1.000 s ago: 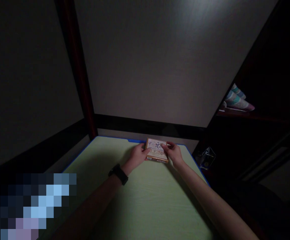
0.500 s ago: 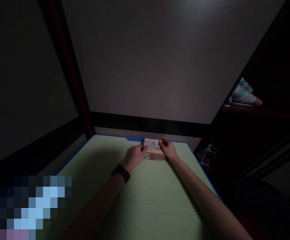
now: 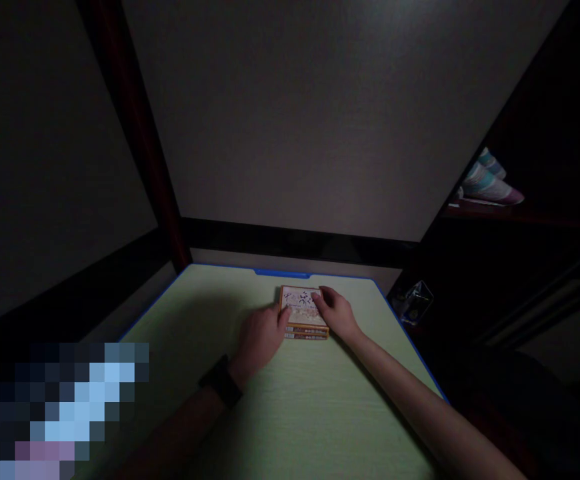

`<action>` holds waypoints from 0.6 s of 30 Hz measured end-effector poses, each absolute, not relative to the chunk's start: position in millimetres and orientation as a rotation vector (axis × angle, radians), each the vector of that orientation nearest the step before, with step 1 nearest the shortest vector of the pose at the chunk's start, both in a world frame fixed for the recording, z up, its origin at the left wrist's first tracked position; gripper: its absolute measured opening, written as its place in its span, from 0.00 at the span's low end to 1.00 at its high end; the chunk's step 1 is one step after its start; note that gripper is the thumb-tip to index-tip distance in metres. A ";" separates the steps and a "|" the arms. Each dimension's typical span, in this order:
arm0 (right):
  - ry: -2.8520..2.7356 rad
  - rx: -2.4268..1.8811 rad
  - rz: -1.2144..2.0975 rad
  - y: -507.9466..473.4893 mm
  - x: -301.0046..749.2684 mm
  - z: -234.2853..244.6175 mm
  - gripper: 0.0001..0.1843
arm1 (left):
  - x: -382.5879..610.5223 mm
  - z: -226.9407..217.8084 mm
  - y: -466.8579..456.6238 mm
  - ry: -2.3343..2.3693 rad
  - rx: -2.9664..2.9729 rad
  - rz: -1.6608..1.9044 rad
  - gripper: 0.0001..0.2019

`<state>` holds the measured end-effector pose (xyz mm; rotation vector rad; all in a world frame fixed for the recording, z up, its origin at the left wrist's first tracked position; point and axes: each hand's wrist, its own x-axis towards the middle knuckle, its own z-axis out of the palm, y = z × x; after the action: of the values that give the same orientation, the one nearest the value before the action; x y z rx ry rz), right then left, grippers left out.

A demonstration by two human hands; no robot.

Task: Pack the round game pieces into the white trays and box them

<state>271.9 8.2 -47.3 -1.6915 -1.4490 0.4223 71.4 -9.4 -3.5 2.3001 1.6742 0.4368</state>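
Note:
A small stack of flat boxes (image 3: 302,312) with orange edges and a pale printed lid lies on a light green table (image 3: 290,400) with a blue rim. My left hand (image 3: 260,337), with a dark watch on its wrist, presses against the stack's left side with curled fingers. Against the stack's right side rests my right hand (image 3: 335,312), its fingers reaching over the lid. Both hands grip the stack between them.
A dark red post (image 3: 140,153) stands at the table's far left corner, with grey walls behind. A small clear container (image 3: 415,303) sits low beyond the table's right edge. Folded striped cloth (image 3: 490,183) lies on a dark shelf at right. The room is dim.
The stack was tilted up off the table a second ago; it now lies flat. Both hands have drawn it toward me, away from the table's far edge.

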 end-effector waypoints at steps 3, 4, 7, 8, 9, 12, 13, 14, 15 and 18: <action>-1.483 -1.660 0.472 -10.3 265.2 -44.0 0.29 | 57.3 1.3 -22.1 1.635 2.340 0.400 0.22; -1.482 -1.656 0.488 -15.6 264.3 -41.9 0.31 | 52.8 2.2 -23.2 1.637 2.341 0.400 0.22; -1.462 -1.662 0.521 -32.5 265.9 -35.4 0.37 | 39.4 -0.7 -18.6 1.562 2.348 0.512 0.23; -1.471 -1.662 0.538 -39.4 267.8 -34.4 0.39 | 34.9 -4.1 -15.7 1.436 2.372 0.579 0.21; -1.507 -1.654 0.563 -47.0 270.2 -34.4 0.39 | 30.6 -8.8 -12.8 1.277 2.405 0.633 0.20; -1.729 -1.657 0.538 -70.4 277.5 -40.9 0.41 | 21.0 -27.7 -7.0 1.085 2.504 0.573 0.26; -1.828 -1.652 0.477 -76.8 279.1 -44.3 0.41 | 19.5 -34.2 -6.3 1.066 2.542 0.546 0.27; -1.924 -1.640 0.407 -81.8 279.9 -47.6 0.41 | 18.8 -40.0 -6.1 1.053 2.580 0.522 0.27; -2.008 -1.624 0.340 -85.1 279.9 -50.5 0.40 | 18.9 -44.8 -6.2 1.055 2.610 0.506 0.27; -2.147 -1.625 0.210 -86.4 276.4 -54.7 0.35 | 21.9 -51.4 -7.5 1.085 2.667 0.482 0.25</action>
<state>276.4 -86.4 -54.7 -1.6248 -2.1465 0.2104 21.9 -7.5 -51.4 2.6675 1.0847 0.4824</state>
